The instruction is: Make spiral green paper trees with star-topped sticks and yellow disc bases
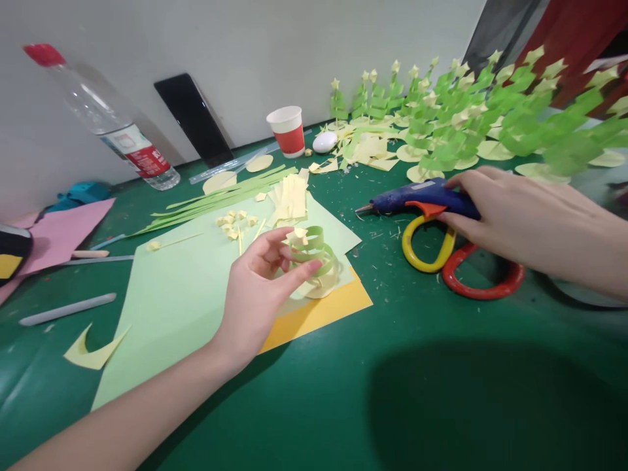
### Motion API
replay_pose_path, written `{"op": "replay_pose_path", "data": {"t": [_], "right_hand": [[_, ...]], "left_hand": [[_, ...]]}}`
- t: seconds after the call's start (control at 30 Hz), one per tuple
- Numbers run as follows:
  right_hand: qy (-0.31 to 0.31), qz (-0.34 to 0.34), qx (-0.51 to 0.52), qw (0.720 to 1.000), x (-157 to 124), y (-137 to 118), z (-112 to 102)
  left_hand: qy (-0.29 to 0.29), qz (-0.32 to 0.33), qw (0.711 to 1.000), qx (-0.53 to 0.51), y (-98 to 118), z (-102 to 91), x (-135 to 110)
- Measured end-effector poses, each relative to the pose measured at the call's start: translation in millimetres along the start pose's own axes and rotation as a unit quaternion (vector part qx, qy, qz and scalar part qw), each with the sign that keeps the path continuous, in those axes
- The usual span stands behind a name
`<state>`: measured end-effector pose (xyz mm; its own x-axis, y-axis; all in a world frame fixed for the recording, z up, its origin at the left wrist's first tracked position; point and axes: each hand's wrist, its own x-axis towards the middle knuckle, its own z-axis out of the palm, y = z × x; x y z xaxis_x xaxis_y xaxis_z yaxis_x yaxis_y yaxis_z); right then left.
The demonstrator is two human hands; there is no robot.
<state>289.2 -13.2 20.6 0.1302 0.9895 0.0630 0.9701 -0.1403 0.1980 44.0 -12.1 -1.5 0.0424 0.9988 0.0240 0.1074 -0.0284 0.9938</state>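
Observation:
Between the fingers of my left hand (260,288) is a small paper tree (314,245), a green paper strip spiralling up from a round pale base to a yellow star. It stands over the light green paper sheet (181,288) and an orange sheet (318,311). My right hand (495,203) is wrapped round a blue hot glue gun (407,196), whose nozzle points left. Under the glue gun lie scissors with one yellow and one red handle loop (483,294); their blades are hidden. Several small folded yellow stars (235,224) and pale paper strips (289,199) lie on the green sheet.
Many finished paper trees (466,118) crowd the back right. Along the wall are a water bottle (142,154), a phone (193,118) and a paper cup (289,137). Green strips (220,196) and paper scraps (367,150) lie on the green table (333,405); pink paper (69,229) is at left.

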Motion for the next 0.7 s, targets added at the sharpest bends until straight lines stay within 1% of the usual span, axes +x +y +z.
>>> {"op": "replay_pose_path", "data": {"t": [0.03, 0.07, 0.1, 0.13, 0.17, 0.2, 0.23, 0.27, 0.3, 0.37, 0.5, 0.7], "right_hand": [[0.055, -0.023, -0.012, 0.998, -4, -2, -1], [0.123, -0.062, -0.014, 0.990, -8, -5, -3], [0.190, -0.119, 0.003, 0.974, -14, -10, -3], [0.243, -0.189, 0.038, 0.951, -19, -16, -3], [0.268, -0.266, 0.091, 0.921, -26, -23, -2], [0.262, -0.347, 0.149, 0.888, -32, -30, -1], [0.232, -0.405, 0.192, 0.863, -37, -38, 2], [0.194, -0.439, 0.222, 0.849, -42, -45, 4], [0.166, -0.455, 0.238, 0.842, -46, -51, 7], [0.134, -0.462, 0.243, 0.842, -51, -59, 12], [0.123, -0.462, 0.236, 0.846, -50, -65, 17], [0.129, -0.452, 0.235, 0.851, -48, -68, 19]], "left_hand": [[-0.001, -0.003, 1.000, -0.001, 0, -0.1, 0], [-0.003, -0.006, 1.000, 0.000, 0, -0.2, 0], [-0.006, -0.009, 1.000, 0.002, 0, -0.4, 0], [-0.008, -0.011, 1.000, 0.005, 0, -0.5, 0], [-0.009, -0.012, 1.000, 0.006, -1, -0.6, 0], [-0.009, -0.011, 1.000, 0.006, -1, -0.8, 0], [-0.009, -0.008, 1.000, 0.004, -2, -0.9, 0], [-0.009, -0.004, 1.000, 0.002, -2, -1.0, 0], [-0.010, -0.001, 1.000, 0.001, -2, -1.2, 0], [-0.015, 0.001, 1.000, 0.002, -3, -1.4, 0], [-0.017, 0.004, 1.000, 0.010, -3, -2.0, 0], [-0.028, 0.004, 1.000, -0.001, -3, -2.8, 1]]}}
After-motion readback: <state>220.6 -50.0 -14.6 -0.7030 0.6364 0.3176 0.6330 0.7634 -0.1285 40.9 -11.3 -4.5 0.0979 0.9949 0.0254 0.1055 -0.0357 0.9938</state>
